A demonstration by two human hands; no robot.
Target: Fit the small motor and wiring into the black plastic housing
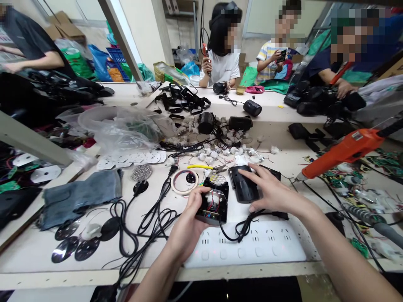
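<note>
My left hand is wrapped around an opened black plastic housing, tilted toward me. Inside it sit a pale round motor, red and blue wires and a small circuit board. A black power cord trails from the housing. My right hand spreads its fingers over a black plastic cover lying on the table, fingertips on its face and thumb by its near edge. A white power strip lies just below both hands.
An orange electric screwdriver hangs at the right, near a soldering iron. Tape roll, coiled cords, denim cloth and a dish of screws lie leftward. Small motors are heaped behind. Several people work across the table.
</note>
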